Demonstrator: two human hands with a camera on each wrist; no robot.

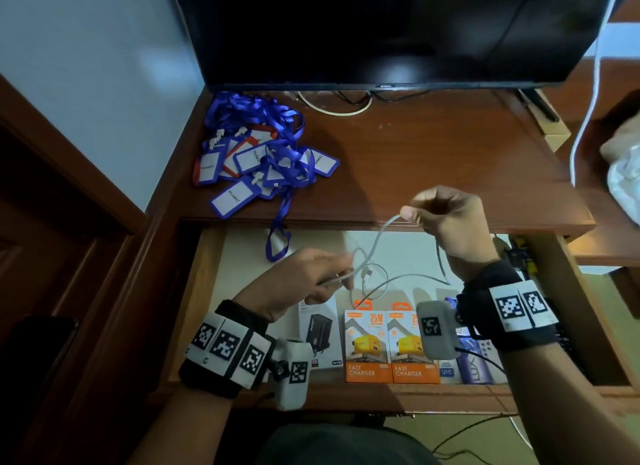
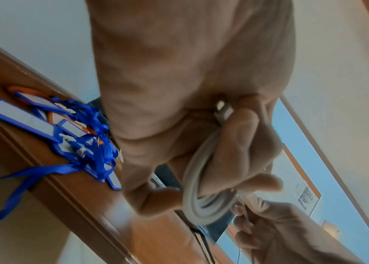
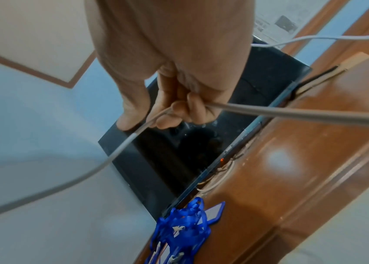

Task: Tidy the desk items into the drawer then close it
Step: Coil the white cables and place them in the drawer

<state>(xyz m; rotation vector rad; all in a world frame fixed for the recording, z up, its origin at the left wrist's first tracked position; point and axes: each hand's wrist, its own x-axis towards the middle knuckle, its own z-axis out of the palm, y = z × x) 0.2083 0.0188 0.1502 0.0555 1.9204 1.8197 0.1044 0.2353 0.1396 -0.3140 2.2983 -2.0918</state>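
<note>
1. A thin grey charging cable (image 1: 375,246) is gripped in coils by the curled left hand (image 1: 298,281).
2. Its free length is pinched by the raised right hand (image 1: 450,218).
3. Both grips are held above the open wooden drawer (image 1: 194,312).

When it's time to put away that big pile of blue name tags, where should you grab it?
Probably grab the tangled knot of straps in the middle of the blue lanyard pile, coming down from above. The badges lie flat on the desk and would slip, but the bunched ribbons stand up, so fingers can close round them. One strap loop hangs over the open drawer; gather it too.
</note>
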